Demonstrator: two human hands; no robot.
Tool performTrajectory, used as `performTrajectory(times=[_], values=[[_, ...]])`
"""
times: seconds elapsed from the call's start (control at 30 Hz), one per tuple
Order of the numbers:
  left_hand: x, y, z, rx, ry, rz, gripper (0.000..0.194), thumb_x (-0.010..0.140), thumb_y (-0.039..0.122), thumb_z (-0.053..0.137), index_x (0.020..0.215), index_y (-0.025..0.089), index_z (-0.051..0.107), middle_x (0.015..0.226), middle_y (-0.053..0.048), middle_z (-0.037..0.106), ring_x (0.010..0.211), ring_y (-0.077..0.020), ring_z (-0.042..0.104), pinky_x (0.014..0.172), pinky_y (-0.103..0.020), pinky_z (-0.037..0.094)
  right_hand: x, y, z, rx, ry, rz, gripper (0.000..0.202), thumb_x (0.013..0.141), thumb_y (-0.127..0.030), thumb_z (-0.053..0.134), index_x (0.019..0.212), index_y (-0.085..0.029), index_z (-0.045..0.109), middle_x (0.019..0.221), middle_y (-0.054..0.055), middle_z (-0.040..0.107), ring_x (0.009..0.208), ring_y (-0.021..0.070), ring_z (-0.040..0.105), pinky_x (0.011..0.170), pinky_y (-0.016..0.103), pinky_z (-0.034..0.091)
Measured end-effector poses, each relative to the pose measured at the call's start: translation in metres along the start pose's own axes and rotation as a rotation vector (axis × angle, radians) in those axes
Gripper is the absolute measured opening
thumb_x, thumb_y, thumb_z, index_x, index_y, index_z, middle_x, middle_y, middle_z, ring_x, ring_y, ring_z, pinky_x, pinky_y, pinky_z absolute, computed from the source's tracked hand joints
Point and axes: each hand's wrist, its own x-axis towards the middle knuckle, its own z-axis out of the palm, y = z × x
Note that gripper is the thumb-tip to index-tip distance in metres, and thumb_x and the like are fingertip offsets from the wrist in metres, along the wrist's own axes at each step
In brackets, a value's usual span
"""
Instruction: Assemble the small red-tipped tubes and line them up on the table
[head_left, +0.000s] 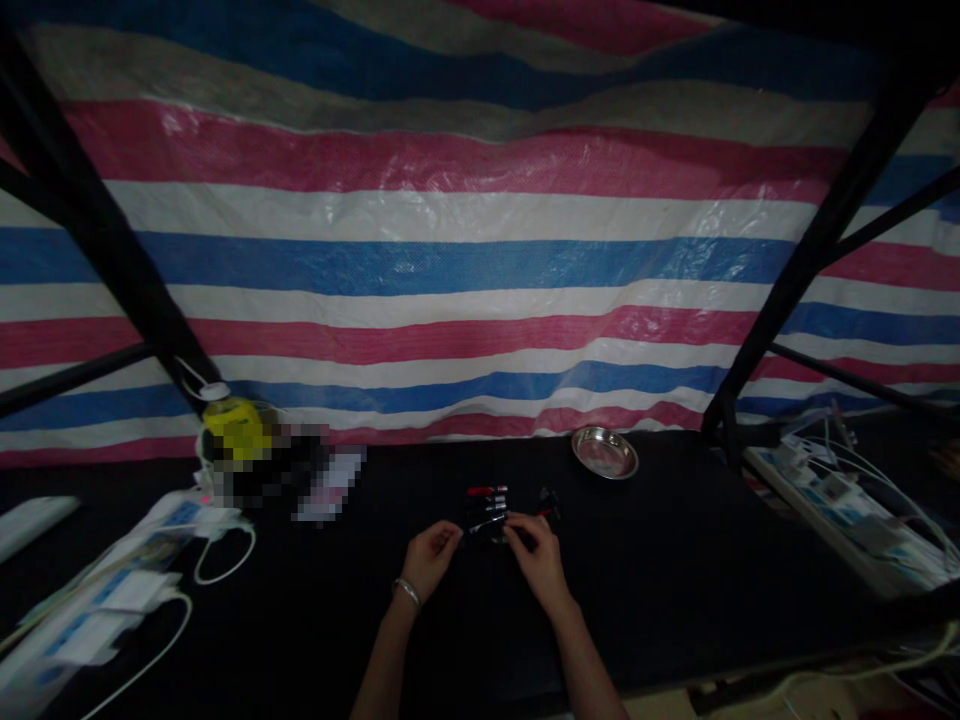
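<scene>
Silver bangle [406, 591] at the wrist of the left hand [430, 562]; fingertips bunched, whether gripping, cannot tell. Right hand [541, 565]: thumb and forefinger pinched at the right end of one slim, pen-like stick [487, 523] lying between both hands. Probably light, stiff, smooth enough to slip or roll; best taken mid-length. Just beyond: one red tube [486, 491], at least one dark, silver-ended tube [491, 504]; exact count too dim. Farther: one round metal dish [604, 454], then one striped tarp [465, 265].
</scene>
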Motion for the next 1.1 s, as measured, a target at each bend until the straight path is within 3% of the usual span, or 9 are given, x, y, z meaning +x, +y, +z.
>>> performTrajectory(times=[0.13,0.23,0.57,0.93,1.1], values=[[0.001,0.003,-0.002,-0.022,0.006,0.005,0.031,0.064,0.047,0.06,0.066,0.016,0.064,0.057,0.0,0.059,0.056,-0.0136,0.055,0.057,-0.025,0.045,0.006,0.013,-0.016,-0.209,0.279,0.05,0.025,0.082,-0.033,0.049,0.092,-0.02,0.067,0.098,0.01,0.064,0.097,0.0228,0.053,0.085,0.037,0.04],[0.002,0.007,-0.004,-0.06,0.015,-0.004,0.032,0.061,0.048,0.063,0.063,0.016,0.063,0.055,0.0,0.057,0.055,-0.0129,0.054,0.055,-0.024,0.043,0.007,0.026,-0.022,-0.373,0.369,0.155,0.029,0.08,-0.033,0.05,0.097,-0.017,0.067,0.097,0.012,0.06,0.093,0.0248,0.05,0.081,0.037,0.04],[0.001,0.009,-0.005,-0.343,0.112,-0.171,0.043,0.052,0.052,0.071,0.07,0.015,0.058,0.053,0.004,0.051,0.043,-0.0058,0.04,0.041,-0.017,0.028,0.005,0.021,-0.019,-0.548,0.239,0.287,0.024,0.078,-0.032,0.054,0.093,-0.023,0.071,0.097,0.012,0.054,0.089,0.0256,0.047,0.078,0.034,0.037],[-0.003,0.013,-0.003,-0.225,0.099,-0.12,0.05,0.052,0.062,0.066,0.067,0.015,0.058,0.054,0.003,0.05,0.047,-0.0083,0.044,0.043,-0.019,0.032,0.002,0.03,-0.017,-0.476,0.292,0.169,0.018,0.074,-0.033,0.057,0.079,-0.025,0.073,0.085,0.009,0.058,0.079,0.0248,0.051,0.07,0.035,0.038],[-0.003,0.014,-0.001,-0.151,0.096,-0.072,0.049,0.055,0.062,0.065,0.065,0.015,0.06,0.053,0.002,0.054,0.05,-0.0104,0.048,0.045,-0.02,0.035,0.001,0.026,-0.019,-0.454,0.24,0.184,0.018,0.074,-0.035,0.057,0.077,-0.025,0.073,0.082,0.008,0.06,0.079,0.0242,0.051,0.07,0.034,0.038]])
